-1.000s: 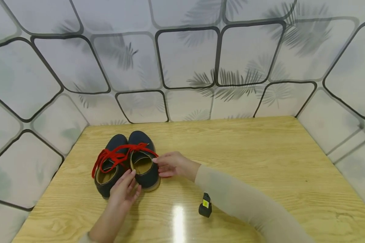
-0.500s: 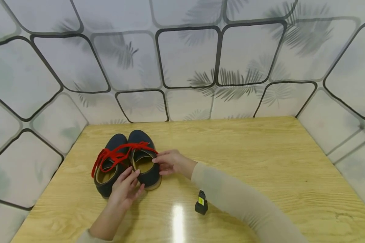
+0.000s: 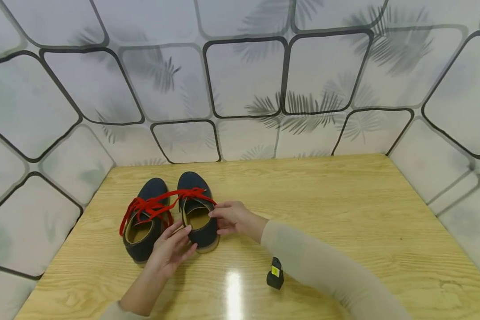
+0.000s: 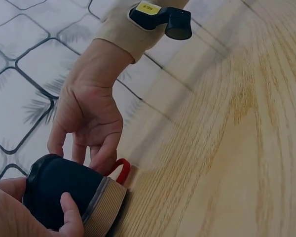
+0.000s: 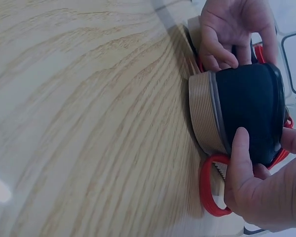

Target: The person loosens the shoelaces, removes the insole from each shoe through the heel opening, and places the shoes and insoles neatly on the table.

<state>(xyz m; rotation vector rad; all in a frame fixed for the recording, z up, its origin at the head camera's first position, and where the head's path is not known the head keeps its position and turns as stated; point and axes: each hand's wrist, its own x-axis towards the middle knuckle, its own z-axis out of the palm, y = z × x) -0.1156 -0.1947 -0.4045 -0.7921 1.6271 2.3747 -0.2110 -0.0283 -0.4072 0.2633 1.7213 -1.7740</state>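
Two navy shoes with red laces stand on the table, toes pointing away. The right-hand shoe (image 3: 205, 236) is held at its heel end between both hands. My left hand (image 3: 169, 253) grips its left side, thumb at the opening's rim and fingers along the outside. On the other side my right hand (image 3: 237, 218) pinches the rim. In the right wrist view the navy heel (image 5: 246, 103) and its ribbed tan sole lie between the two hands. The left-hand shoe (image 3: 139, 250) stands beside it, and red laces (image 3: 146, 206) stretch across both.
The wooden table (image 3: 324, 191) extends to the right of the shoes. A patterned wall covering (image 3: 248, 80) encloses the back and sides. A black device with a yellow label (image 3: 275, 275) sits at the right wrist. A red lace loop (image 5: 206, 190) hangs near the right fingers.
The right-hand shoe has shifted to the right, with both hands moving along with it. A gap has opened between the shoes. The left-hand shoe has stayed nearly in place.
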